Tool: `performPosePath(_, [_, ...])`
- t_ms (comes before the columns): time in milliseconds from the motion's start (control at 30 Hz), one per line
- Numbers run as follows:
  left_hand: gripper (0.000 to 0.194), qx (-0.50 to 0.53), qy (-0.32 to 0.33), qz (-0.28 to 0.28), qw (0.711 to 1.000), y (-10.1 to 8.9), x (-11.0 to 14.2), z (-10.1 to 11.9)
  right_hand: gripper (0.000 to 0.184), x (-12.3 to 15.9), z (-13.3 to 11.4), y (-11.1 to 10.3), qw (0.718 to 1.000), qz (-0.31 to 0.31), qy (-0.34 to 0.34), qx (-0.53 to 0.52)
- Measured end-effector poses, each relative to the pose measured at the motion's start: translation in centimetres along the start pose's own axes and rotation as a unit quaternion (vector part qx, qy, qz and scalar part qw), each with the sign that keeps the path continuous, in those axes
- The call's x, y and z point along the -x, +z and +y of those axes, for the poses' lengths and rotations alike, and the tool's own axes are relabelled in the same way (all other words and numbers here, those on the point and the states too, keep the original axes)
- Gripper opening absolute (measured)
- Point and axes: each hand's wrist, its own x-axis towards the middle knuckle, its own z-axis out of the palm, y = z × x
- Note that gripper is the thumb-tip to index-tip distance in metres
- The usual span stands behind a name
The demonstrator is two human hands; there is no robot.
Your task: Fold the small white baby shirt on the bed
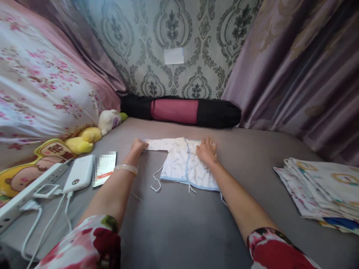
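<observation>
A small white wrap top [175, 160] with blue edging lies on the grey sheet [168, 224] at the centre of the frame, its hem toward the bottom. The left hand [138, 145] is at the end of the sleeve [157, 144] that reaches toward the left of the frame; thumb and fingers are closed on the cuff, which seems to hold that sleeve straight and level. The right hand [206, 150] lies palm down over the top's other shoulder, fingers extended and slightly parted, apparently pinning the cloth flat; whether the thumb also has a fold under it is hard to tell, since the hand covers that part.

With the two hands well apart, the upper edge probably stays taut between them. A white tie [157, 183] trails loose beside the body of the top, and another [191, 188] hangs at the hem, both clear of the fingers.

At the right of the frame sits a stack of folded cloths [322, 186], well away from the right forearm. Left of the left forearm, a white power bank [80, 172] lies beside a power strip [33, 190], close enough for its short cables to reach.
</observation>
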Motion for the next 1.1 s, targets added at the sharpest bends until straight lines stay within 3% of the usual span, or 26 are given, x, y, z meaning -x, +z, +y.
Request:
performPosePath(100, [0.017,0.075,-0.069,-0.014,0.995,-0.6,0.8,0.8,0.041,-0.4,-2.8,-0.6,0.993,-0.012,-0.110,-0.047])
performPosePath(233, [0.012,0.144,-0.046,0.013,0.988,-1.0,1.7,1.4,0.036,-0.7,-6.6,0.0,0.972,-0.093,-0.201,-0.080])
performPosePath(367, [0.009,0.222,-0.026,0.031,0.974,-1.0,1.4,2.2,0.040,-0.9,-8.6,0.4,0.976,-0.130,-0.167,-0.056])
performPosePath(567, [0.017,0.369,-0.017,0.000,0.929,-1.0,1.1,4.3,0.053,-1.7,-9.5,0.1,0.973,-0.177,-0.140,-0.046])
performPosePath(667, [0.020,0.450,-0.028,-0.026,0.892,-0.7,1.9,5.8,0.054,-2.4,-9.8,0.1,0.965,-0.198,-0.093,-0.141])
performPosePath(800, [0.025,0.484,-0.013,-0.048,0.874,0.1,3.6,8.3,0.052,-3.3,-9.0,0.0,0.912,-0.203,0.003,-0.357])
performPosePath(1000, [0.029,0.459,0.033,-0.094,0.883,3.2,7.4,11.4,0.027,-3.2,-4.3,-0.9,0.826,-0.203,0.087,-0.518])
performPosePath(1100, [0.025,0.429,0.035,-0.095,0.898,5.5,9.4,12.5,0.021,-2.1,-1.7,-1.5,0.754,-0.239,0.124,-0.599])
